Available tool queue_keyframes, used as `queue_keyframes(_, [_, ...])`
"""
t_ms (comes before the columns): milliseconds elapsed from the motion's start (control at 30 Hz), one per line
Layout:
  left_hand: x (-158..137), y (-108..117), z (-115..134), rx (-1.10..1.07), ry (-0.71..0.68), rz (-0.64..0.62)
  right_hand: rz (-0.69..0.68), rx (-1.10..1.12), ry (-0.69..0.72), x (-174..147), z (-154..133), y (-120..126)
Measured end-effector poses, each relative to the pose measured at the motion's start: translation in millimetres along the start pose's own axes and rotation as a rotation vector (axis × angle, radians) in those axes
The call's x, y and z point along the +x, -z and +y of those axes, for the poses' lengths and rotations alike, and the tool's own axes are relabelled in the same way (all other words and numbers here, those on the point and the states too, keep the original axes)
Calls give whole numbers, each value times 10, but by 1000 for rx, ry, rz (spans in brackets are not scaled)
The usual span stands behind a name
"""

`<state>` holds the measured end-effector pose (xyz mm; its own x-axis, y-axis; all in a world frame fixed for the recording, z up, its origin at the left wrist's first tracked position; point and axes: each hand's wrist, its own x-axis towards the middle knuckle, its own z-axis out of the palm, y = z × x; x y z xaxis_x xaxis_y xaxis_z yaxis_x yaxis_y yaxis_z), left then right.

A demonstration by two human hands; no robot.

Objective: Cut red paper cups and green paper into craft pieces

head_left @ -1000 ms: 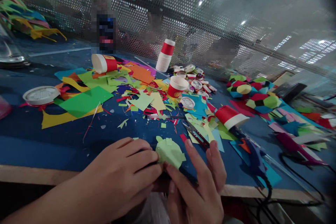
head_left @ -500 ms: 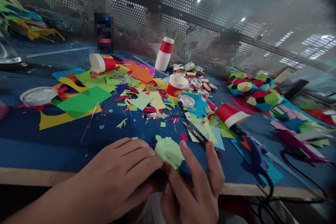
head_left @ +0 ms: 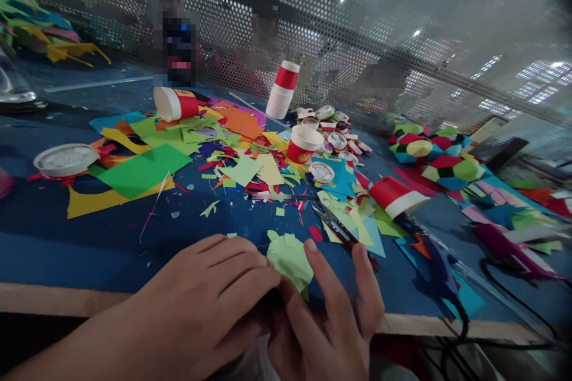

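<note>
A light green paper cutout (head_left: 289, 257), rounded with small tabs like a turtle, shows just beyond my fingers at the table's front edge. My left hand (head_left: 210, 297) is closed, its fingers curled and their tips meeting those of my right hand. My right hand (head_left: 328, 309) pinches with thumb and index finger near the same spot, while its other fingers stretch forward past the cutout. What sits between the fingertips is hidden, and I cannot tell if they touch the cutout. Dark red-handled scissors (head_left: 342, 229) lie beyond my right fingers.
Coloured paper sheets and scraps (head_left: 241, 169) cover the middle of the blue table (head_left: 111, 250). Around them are red-and-white paper cups (head_left: 304, 146), a cup stack (head_left: 283, 90) and cut-off cup bases (head_left: 67, 161). A blue glue gun (head_left: 440, 268), a magenta tool (head_left: 509, 250) and black cables lie right.
My hands stay together in nearly the same place, with slight finger movement; my right thumb is now more tucked behind the fingers. The view has shifted slightly.
</note>
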<state>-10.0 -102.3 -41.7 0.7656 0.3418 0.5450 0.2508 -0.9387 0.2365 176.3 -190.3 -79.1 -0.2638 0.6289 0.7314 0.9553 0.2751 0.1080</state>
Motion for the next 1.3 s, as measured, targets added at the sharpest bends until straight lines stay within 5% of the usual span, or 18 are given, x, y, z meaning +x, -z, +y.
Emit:
queue_keyframes(300, [28,-2,-2,16,-3,13,83,138,-117,15,7,48])
queue_keyframes(1300, [4,-28,3,45,-7,21,52,15,-54,-44,-42,5])
